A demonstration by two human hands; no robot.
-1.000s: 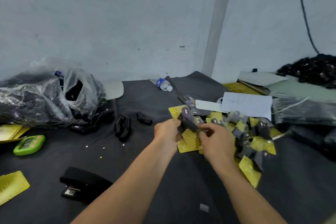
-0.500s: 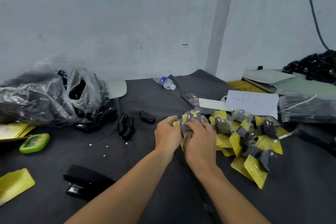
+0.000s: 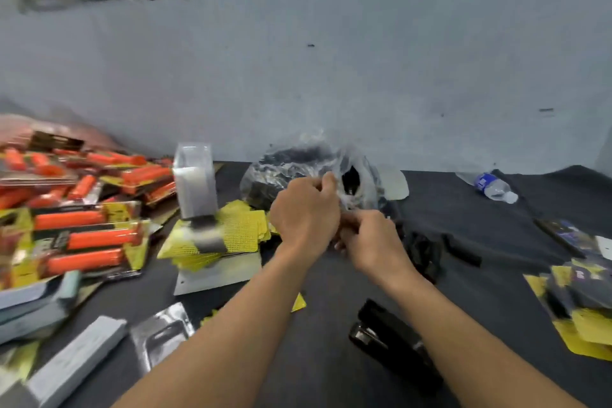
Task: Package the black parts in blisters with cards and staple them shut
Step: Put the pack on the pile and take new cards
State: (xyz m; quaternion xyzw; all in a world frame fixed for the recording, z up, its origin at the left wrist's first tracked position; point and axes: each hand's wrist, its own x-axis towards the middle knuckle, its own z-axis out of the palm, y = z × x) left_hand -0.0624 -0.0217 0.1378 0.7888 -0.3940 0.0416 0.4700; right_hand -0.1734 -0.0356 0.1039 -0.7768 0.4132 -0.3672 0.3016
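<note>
- Plastic is the story on the head view: the left hand (image 3: 304,209) is up at the clear plastic bag (image 3: 284,162) by the wall. Its thumb and forefinger pinch a fold of film beside the bag's mouth.
- Holding it open, you'd say?
- That's my read: lift the lip so the other hand can get at the black parts (image 3: 351,179) showing inside. The right hand (image 3: 372,238) sits just below and beside it, fingers curled under. Blur hides whether they grip anything, so I can't tell.
- And the rest of the kit?
- All close by. A few more parts lie loose on the dark cloth (image 3: 496,275), just right of the hands. The yellow cards (image 3: 241,228) are stacked to the left, with what looks like a stack of clear blisters (image 3: 193,175) standing on them. The stapler (image 3: 390,341) waits between the forearms, and the finished packs (image 3: 583,295) pile up at the right edge. The orange-handled packs (image 3: 82,219) far left look like another job.
- What's changed from half a second back?
- Big swing! Both hands were pressed together over a pack at the finished pile. Now they've crossed to the bag and the view has turned left with them. The pile slides to the right edge, the orange packs come into sight, and the stapler, then left of both arms, now lies between them.
- So which step?
- Fetching the next part, I'd judge. Nothing is carded or stapled for this one yet.
</note>
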